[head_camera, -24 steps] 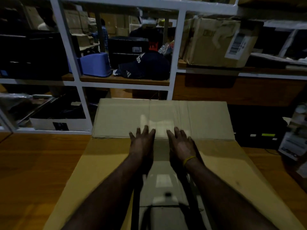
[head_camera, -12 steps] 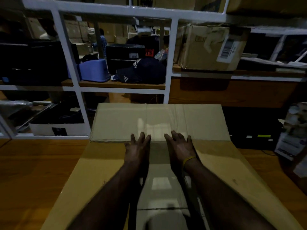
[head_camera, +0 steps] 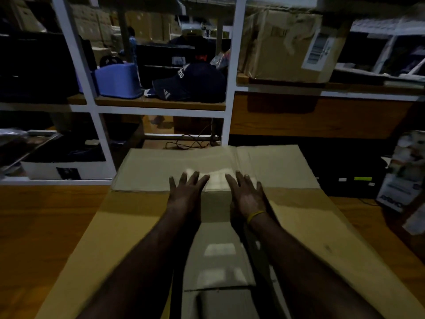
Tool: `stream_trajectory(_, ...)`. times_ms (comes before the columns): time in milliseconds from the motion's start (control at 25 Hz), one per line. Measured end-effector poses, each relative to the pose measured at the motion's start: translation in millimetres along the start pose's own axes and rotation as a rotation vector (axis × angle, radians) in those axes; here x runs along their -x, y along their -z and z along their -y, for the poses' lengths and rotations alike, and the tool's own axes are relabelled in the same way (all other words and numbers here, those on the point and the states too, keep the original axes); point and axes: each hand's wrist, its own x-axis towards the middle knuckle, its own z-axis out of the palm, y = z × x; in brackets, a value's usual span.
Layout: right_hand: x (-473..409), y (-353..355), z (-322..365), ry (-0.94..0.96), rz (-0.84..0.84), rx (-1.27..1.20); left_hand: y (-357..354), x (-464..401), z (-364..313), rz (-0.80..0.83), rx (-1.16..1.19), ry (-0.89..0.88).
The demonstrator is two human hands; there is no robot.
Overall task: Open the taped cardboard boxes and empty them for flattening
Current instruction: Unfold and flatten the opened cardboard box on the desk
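A large brown cardboard box (head_camera: pixel 305 226) lies on the wooden floor in front of me, a shiny tape strip (head_camera: pixel 218 252) running down its middle. Its far flap (head_camera: pixel 151 171) lies folded outward, paler than the rest. My left hand (head_camera: pixel 186 194) and my right hand (head_camera: pixel 247 194) lie side by side, palms down, fingers straight and spread, pressing on the crease where the flap meets the box. A yellow band circles my right wrist. Both forearms stretch over the box's centre.
White metal shelving (head_camera: pixel 231 72) stands just beyond the box. It bears a blue plastic container (head_camera: pixel 117 80), a dark cap (head_camera: pixel 184 85) and a labelled cardboard carton (head_camera: pixel 287 47). Cables (head_camera: pixel 190 140) lie under the shelf. Black boxes (head_camera: pixel 345 171) and printed packaging (head_camera: pixel 402 171) sit at the right.
The view has tilted down and the shelves sit lower in frame. Both hands stay flat on the flap's crease, their fingers spread slightly wider than before.
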Motion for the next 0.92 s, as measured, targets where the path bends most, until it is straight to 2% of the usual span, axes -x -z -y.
stream_trajectory(240,23,-13,7,0.001,-0.071,0.046,-20,30,1,-0.172,-0.018,-0.048)
stream_trajectory(400,24,-11,11,-0.018,-0.038,0.108,-18,33,-2,-0.161,0.000,-0.056)
stream_trajectory(680,25,-12,16,-0.028,-0.188,0.109,-14,32,-9,-0.273,0.036,-0.019)
stream_trajectory(920,48,-3,30,-0.101,-0.019,0.128,-12,40,-20,-0.189,-0.071,-0.019)
